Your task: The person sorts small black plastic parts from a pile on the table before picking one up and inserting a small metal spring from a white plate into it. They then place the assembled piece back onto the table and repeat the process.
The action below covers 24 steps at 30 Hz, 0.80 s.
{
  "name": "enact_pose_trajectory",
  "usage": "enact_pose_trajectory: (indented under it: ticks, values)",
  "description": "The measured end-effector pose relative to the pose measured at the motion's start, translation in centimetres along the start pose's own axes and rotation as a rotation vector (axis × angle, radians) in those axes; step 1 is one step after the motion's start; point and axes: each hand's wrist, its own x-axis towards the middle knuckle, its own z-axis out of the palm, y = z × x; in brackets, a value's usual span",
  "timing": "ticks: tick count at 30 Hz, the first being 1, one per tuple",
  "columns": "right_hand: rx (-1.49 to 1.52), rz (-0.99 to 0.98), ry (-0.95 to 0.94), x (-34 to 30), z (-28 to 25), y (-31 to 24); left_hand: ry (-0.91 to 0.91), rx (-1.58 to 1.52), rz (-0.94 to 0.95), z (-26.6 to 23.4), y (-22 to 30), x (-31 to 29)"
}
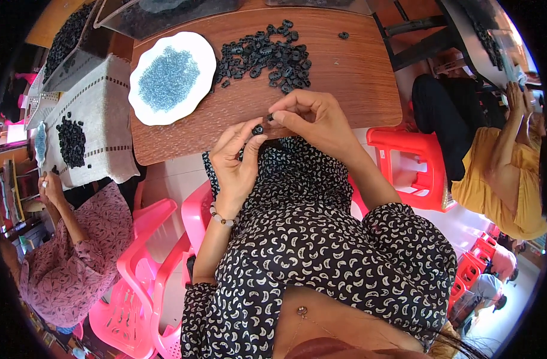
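Observation:
Between the thumb and fingers of my left hand is a small black part with a round hole or ring facing up. My right hand is closed in a pinch just to the right of it, with a tiny dark piece at its fingertips, too small to name. Both hands are over the near edge of the brown wooden table. Beyond them lies a pile of small black plastic parts. A white scalloped plate to the left holds many tiny bluish-grey, clear-looking pieces.
One loose black part lies right of the pile. Clear bins stand at the far edge. Left, a person works at a cloth-covered table. Pink chairs and a red stool flank me. Another person in yellow sits right.

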Motion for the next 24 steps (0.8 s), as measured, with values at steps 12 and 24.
enact_pose_trajectory:
  ticks: [12, 24]
  values:
    - [-0.054, -0.101, 0.048, -0.6, 1.3, 0.5, 0.031, 0.064, 0.08, 0.0, -0.1, -0.1]
    - [-0.151, -0.039, 0.009, -0.8, 1.5, 0.5, 0.011, 0.169, 0.152, -0.3, 0.5, 0.0]
